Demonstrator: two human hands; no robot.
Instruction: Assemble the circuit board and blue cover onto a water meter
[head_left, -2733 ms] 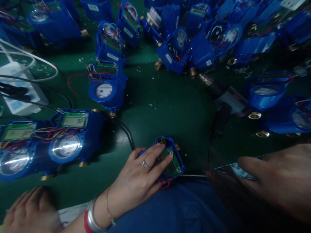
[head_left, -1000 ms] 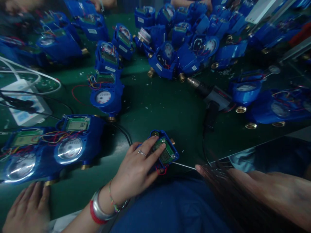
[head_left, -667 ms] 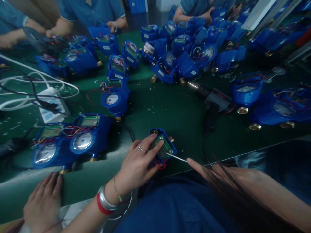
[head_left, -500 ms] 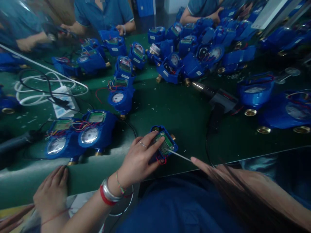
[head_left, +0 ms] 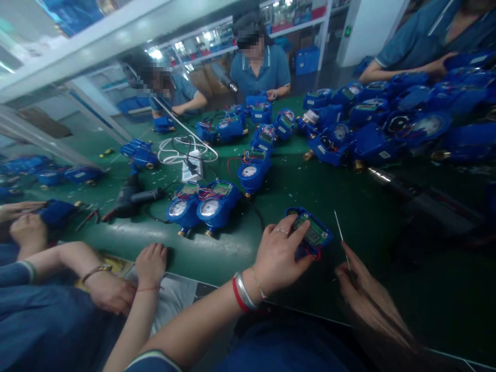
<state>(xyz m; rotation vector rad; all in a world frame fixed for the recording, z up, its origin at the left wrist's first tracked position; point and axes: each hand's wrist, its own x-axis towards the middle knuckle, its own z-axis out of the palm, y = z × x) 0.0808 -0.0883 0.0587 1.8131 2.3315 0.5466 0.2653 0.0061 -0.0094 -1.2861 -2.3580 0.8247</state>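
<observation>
The small blue meter housing (head_left: pixel 310 235), with a green circuit board showing in its open top, lies on the green bench (head_left: pixel 310 196) close to the near edge. The left hand (head_left: pixel 279 256) rests over the housing's left side, fingers spread, with the fingertips (head_left: pixel 301 223) lying on the board and a ring on one finger; red and silver bangles sit on its wrist. Red wires hang out of the housing under the palm.

Just right of the housing, the right hand (head_left: pixel 358 287) pinches a thin metal probe (head_left: pixel 341 235) between its fingertips. The probe stands nearly upright, its tip free in the air beside the housing and not touching it.

Left of the housing, two blue water meters (head_left: pixel 199 209) with round dials and coloured wires lie side by side, touching. Beyond them another blue water meter (head_left: pixel 250 173) lies alone. Farther from the housing on that side, a white power strip (head_left: pixel 192 168) lies among white cables, and a black electric screwdriver (head_left: pixel 134 199) lies well left of the paired meters.

Behind and to the right of the housing, a pile of blue meters (head_left: pixel 387 121) crowds the bench, with a long dark tool (head_left: pixel 411 194) lying in front of it.

At the near edge left of the housing, a neighbour's hand (head_left: pixel 151 263) lies flat on the bench. Across the bench, people in blue shirts (head_left: pixel 260 70) sit at work.
</observation>
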